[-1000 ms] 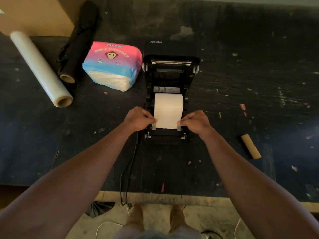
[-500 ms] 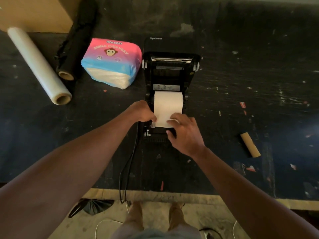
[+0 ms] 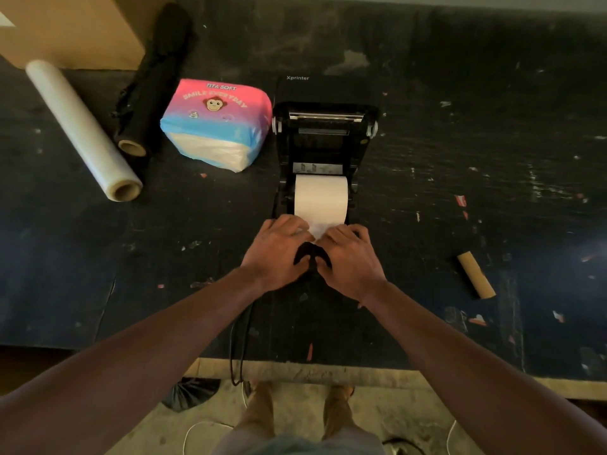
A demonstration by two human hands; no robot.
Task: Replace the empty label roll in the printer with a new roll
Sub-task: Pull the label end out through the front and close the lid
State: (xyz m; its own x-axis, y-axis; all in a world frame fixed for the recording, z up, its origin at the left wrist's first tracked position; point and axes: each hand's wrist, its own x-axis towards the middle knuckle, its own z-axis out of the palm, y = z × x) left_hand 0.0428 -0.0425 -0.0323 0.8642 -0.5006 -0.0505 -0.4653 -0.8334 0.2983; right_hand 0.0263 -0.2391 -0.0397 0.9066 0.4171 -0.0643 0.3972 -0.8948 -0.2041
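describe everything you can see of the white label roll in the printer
The label roll is a plain white paper cylinder lying on its side in the bay of the open black printer, axis across the bay. Its loose end trails toward the person, where the left hand and right hand press on it.

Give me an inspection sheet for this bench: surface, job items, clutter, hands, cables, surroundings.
Surface: dark worktable, scuffed, with small paper scraps scattered on it.
Job's things: printer with lid open; white label roll seated in its bay; bare cardboard core lying to the right, apart from the printer.
Clutter: tissue pack, clear film roll, black roll, cardboard box.
Hands: left hand and right hand side by side at the printer's front, fingertips on the roll's loose end.
Cables: black cable hanging over the table's front edge.
Surroundings: floor and the person's legs below; white cords on the floor.
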